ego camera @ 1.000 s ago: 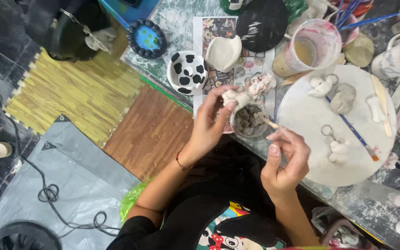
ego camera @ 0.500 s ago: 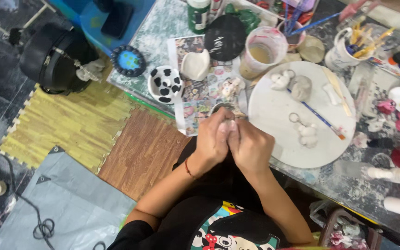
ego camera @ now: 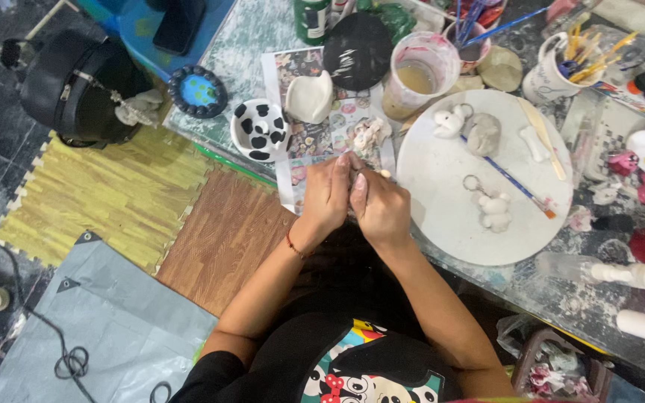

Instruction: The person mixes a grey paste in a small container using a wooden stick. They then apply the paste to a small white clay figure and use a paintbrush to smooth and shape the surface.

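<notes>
Paint-smeared and grey, the counter is seen from above, crowded with craft things. The left hand and the right hand are pressed together at its near edge, fingers curled closed around something small that is almost wholly hidden; only a pale tip is seen poking out above the right hand, and what it belongs to cannot be told. A thin red band is worn on the left wrist.

Just beyond the hands, a small whitish figure is laid on a printed sheet. Left of it a bowl with black and white patches is set, and a plain white cup-like piece is placed above that. To the right a round white board is laid flat, and on it are found a white animal figure, a grey figure, a white figure on a key ring and a blue-handled brush. A plastic cup of cloudy water is stood near the board's far edge, beside a black dish. Below the counter, yellow and brown foam floor mats are spread.
</notes>
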